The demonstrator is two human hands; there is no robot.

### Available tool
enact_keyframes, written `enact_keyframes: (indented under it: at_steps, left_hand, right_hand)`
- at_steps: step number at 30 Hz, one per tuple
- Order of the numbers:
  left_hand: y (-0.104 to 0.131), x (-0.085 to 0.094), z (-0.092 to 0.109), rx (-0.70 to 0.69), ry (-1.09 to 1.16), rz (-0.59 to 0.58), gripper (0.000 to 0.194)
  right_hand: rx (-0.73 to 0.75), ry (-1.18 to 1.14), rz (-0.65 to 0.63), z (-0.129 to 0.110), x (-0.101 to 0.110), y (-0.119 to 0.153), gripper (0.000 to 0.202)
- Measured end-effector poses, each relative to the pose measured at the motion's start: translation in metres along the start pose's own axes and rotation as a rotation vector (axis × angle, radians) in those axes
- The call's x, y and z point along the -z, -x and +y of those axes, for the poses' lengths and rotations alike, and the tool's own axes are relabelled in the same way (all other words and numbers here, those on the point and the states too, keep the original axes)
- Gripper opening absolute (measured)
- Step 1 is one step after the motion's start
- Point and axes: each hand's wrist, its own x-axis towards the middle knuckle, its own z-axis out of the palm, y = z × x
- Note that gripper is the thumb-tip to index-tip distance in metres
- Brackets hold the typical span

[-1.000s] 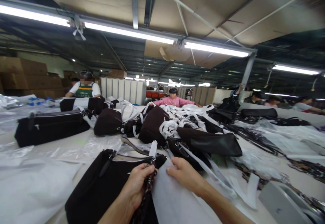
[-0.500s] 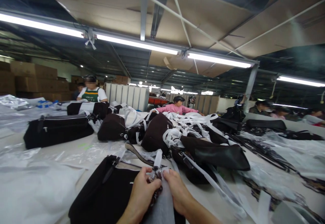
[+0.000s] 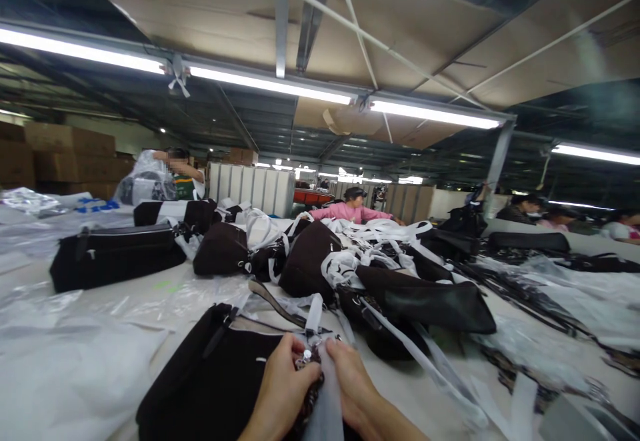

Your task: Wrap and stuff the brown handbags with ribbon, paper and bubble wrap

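Observation:
A black handbag (image 3: 205, 374) lies on the table right in front of me, its top edge and zipper facing away. My left hand (image 3: 285, 381) is closed at the bag's right end, thumb and fingers pinching a dark patterned strap (image 3: 311, 394) beside a small shiny metal piece (image 3: 307, 356). My right hand (image 3: 350, 378) is closed on a strip of white wrapping paper (image 3: 325, 404) that runs along the strap toward me. Just beyond my fingers, another white paper wrap (image 3: 315, 313) covers part of the bag's handle (image 3: 275, 304). My fingertips partly hide the hardware.
Several dark bags (image 3: 310, 261) with white-wrapped straps are heaped ahead. Another black bag (image 3: 120, 254) lies left, near clear plastic sheets (image 3: 75, 368). A person in pink (image 3: 350, 210) reaches over the far side; another person (image 3: 187, 178) handles a plastic-covered item (image 3: 150, 178).
My hands stay at the same spot, with the fingers shifted slightly on the strap and paper. At the far left, the person has raised a plastic-covered item.

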Motion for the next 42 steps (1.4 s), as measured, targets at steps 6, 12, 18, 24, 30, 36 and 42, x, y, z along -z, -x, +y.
enact_keyframes:
  at_steps: [6,12,18,24,30,36,42]
  left_hand:
    - [0.012,0.005,0.007,-0.138,-0.3,0.012,0.011]
    - [0.024,-0.002,0.01,-0.238,-0.605,0.031,0.011]
    - [0.003,0.018,0.03,-0.109,-0.516,-0.056,0.012]
    - [-0.025,0.029,0.037,0.289,-0.306,-0.215,0.026]
    - [-0.023,0.0,0.013,0.511,0.058,-0.333,0.043]
    - [-0.015,-0.012,0.005,0.406,0.252,-0.305,0.04]
    - [-0.018,-0.016,-0.004,0.281,0.237,-0.186,0.038]
  right_hand:
    - [-0.109,-0.282,-0.002,-0.004,-0.005,0.006,0.043]
    - [-0.127,-0.308,0.159,0.006,-0.004,-0.008,0.035]
    - [-0.11,-0.304,0.226,0.02,-0.004,-0.014,0.025]
    - [-0.085,-0.326,0.209,0.023,-0.003,-0.009,0.021]
    - [-0.057,-0.322,0.165,0.017,-0.001,0.001,0.021]
    - [-0.023,-0.258,0.186,0.013,0.0,0.0,0.013]
    - [-0.038,-0.188,0.199,0.01,0.003,-0.007,0.015]
